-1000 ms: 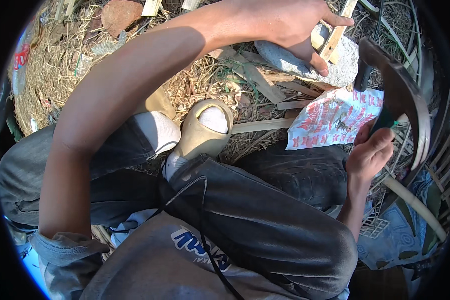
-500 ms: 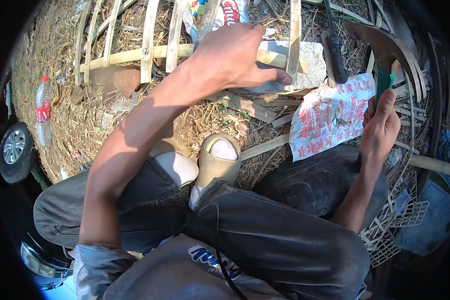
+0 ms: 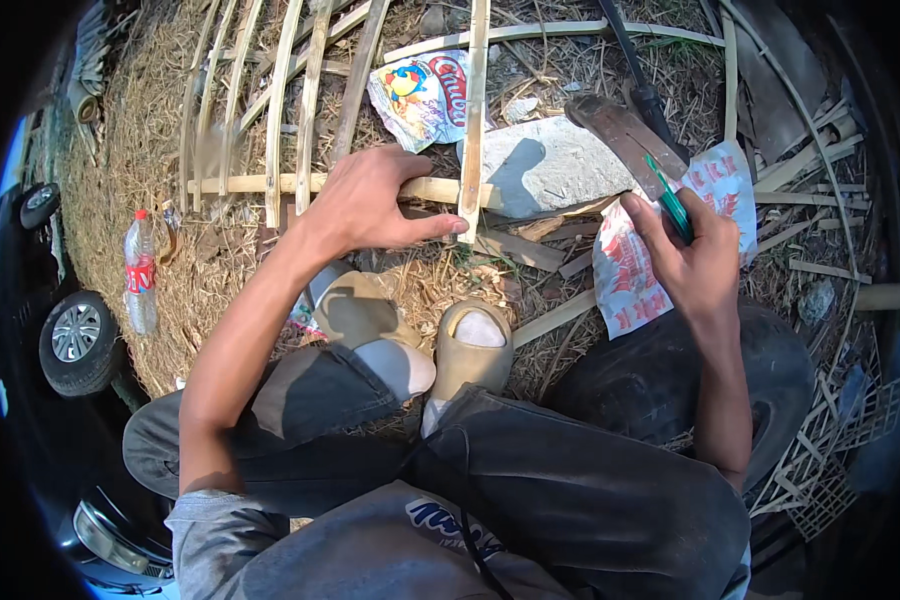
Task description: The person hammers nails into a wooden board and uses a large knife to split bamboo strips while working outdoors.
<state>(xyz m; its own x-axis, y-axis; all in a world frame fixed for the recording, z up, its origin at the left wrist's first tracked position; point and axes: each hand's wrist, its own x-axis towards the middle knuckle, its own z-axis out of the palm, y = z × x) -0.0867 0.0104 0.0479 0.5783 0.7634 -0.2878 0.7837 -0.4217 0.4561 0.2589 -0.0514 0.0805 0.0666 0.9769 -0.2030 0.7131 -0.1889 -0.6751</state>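
A bamboo frame of long slats (image 3: 281, 110) joined by a bamboo crosspiece (image 3: 245, 185) lies before me. My left hand (image 3: 365, 200) straddles the crosspiece near its right end, fingers over the far side. Its thumb rests by the near end of a bamboo slat (image 3: 475, 110) that crosses the piece there. In my right hand (image 3: 702, 250) is the green handle of a machete (image 3: 625, 140). The broad, dark blade points away and left, over the right end of a pale stone block (image 3: 550, 165). The crosspiece's right end lies at the block's left side.
A printed white wrapper (image 3: 630, 255) lies beneath my right hand, a snack packet (image 3: 420, 95) beyond the crosspiece. A dark-handled tool (image 3: 650, 105) lies behind the blade. Further left are a plastic bottle (image 3: 140, 275) and a car wheel (image 3: 78, 342). A black tyre (image 3: 620, 380) sits by my right leg.
My right hand has swung the machete from the far right in over the stone block. My left hand's fingers have lowered around the crosspiece. The whole view has shifted.
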